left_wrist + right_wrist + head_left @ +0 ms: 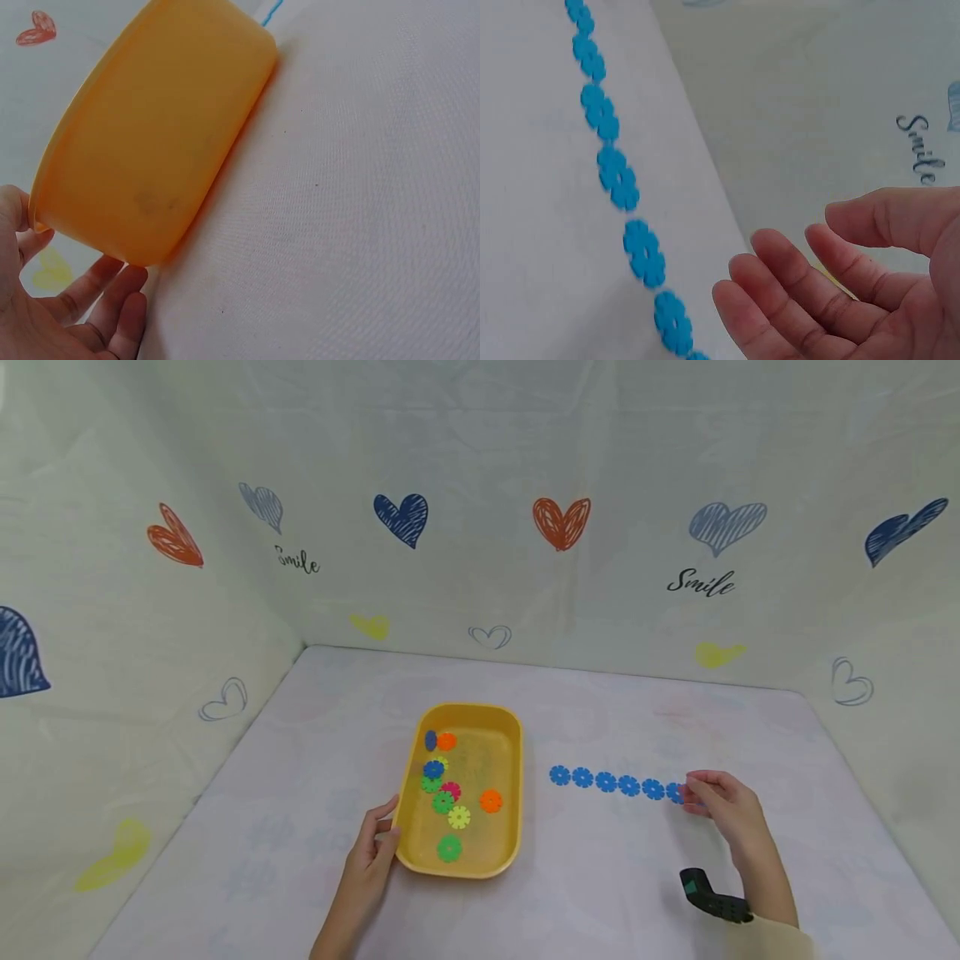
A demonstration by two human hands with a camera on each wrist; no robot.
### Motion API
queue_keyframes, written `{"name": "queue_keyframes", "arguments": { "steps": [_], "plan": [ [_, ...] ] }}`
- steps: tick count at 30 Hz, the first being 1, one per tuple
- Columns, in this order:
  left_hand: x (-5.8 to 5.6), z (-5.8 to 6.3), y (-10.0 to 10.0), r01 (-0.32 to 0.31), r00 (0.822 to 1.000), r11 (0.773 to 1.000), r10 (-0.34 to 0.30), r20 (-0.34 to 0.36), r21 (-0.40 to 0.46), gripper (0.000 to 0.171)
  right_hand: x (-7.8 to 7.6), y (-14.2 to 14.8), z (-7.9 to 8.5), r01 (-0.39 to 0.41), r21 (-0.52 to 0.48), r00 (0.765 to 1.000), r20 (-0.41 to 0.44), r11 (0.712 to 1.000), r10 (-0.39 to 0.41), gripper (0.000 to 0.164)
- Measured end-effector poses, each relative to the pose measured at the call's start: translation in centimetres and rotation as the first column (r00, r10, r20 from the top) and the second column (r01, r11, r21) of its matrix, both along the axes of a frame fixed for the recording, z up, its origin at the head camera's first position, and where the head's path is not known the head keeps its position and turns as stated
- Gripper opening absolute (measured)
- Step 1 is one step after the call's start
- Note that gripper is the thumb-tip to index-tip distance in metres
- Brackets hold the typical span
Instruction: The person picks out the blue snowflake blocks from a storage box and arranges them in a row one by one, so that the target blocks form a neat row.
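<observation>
A yellow plastic tray [504, 852] stands on the table, with snowflake-shaped building discs inside. My left hand [367, 856] grips its near left side. In the left wrist view the thumb lies at the rim, and the fingertips [133, 279] touch the wall low down near the table. Right of the tray, several blue snowflake discs [606, 782] form a slanting row. My right hand [723, 806] hovers at the row's right end, overlapping the last discs in the head view. The right wrist view shows its fingers loosely bent, thumb apart from them, nothing between.
Inside the tray lie an orange disc [491, 801], a green disc [450, 848], a yellow disc [459, 817] and several others, mostly along the left side. A pale cloth wall [480, 585] printed with hearts rises behind the table [600, 877]. A black device [716, 902] is worn on the right wrist.
</observation>
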State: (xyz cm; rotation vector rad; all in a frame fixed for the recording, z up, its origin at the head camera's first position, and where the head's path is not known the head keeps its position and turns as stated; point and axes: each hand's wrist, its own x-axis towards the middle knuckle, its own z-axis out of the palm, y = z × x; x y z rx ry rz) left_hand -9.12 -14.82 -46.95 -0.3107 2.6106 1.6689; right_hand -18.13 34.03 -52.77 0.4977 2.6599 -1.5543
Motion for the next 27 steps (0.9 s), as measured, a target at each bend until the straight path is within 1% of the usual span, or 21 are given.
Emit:
{"name": "queue_keyframes", "arguments": {
  "steps": [1,3,7,10,12,17,20,21,24,26,27],
  "plan": [
    [0.0,0.0,0.0,-0.001,1.000,1.000,0.001,0.001,-0.003,0.036,-0.3,-0.5,-0.2,-0.022,0.020,1.000,-0.021,1.000,0.022,0.062],
    [0.0,0.0,0.1,-0.003,1.000,1.000,0.003,0.003,-0.003,0.036,-0.9,-2.0,-0.1,-0.061,0.025,0.996,-0.057,0.998,0.062,0.060],
    [0.0,0.0,0.1,-0.005,1.000,1.000,0.005,0.007,-0.007,0.036,-1.8,-5.3,0.6,-0.119,-0.021,0.987,-0.111,0.993,0.116,0.057],
    [0.0,0.1,0.1,-0.008,1.000,1.000,0.008,0.011,-0.009,0.036,-2.5,-7.7,1.1,-0.150,-0.079,0.980,-0.147,0.986,0.137,0.055],
    [-0.1,0.1,0.2,-0.007,1.000,1.000,0.007,0.013,-0.011,0.036,-3.1,-9.1,1.2,-0.172,-0.102,0.975,-0.162,0.980,0.154,0.054],
    [-0.1,0.2,0.2,-0.007,1.000,1.000,0.008,0.014,-0.005,0.036,-4.8,-12.9,0.8,-0.236,-0.158,0.957,-0.207,0.959,0.202,0.052],
    [-0.1,0.1,0.2,-0.011,1.000,1.000,0.011,0.015,-0.001,0.037,-5.1,-15.7,1.3,-0.304,-0.174,0.935,-0.242,0.937,0.258,0.050],
    [-0.1,0.1,0.2,-0.011,1.000,1.000,0.011,0.014,0.000,0.037,-5.0,-16.6,1.9,-0.336,-0.185,0.923,-0.258,0.924,0.284,0.048],
    [0.0,0.1,0.1,-0.011,1.000,1.000,0.011,0.008,0.002,0.036,-3.5,-19.8,6.0,-0.379,-0.227,0.915,-0.238,0.897,0.326,0.045],
    [0.0,0.1,0.1,-0.010,1.000,1.000,0.009,0.003,0.003,0.036,-2.4,-21.7,9.0,-0.389,-0.272,0.917,-0.211,0.880,0.340,0.042],
    [0.0,0.0,0.1,-0.008,1.000,1.000,0.008,0.001,0.002,0.036,-1.8,-22.6,10.5,-0.381,-0.290,0.922,-0.188,0.878,0.338,0.040]
  ]
}}
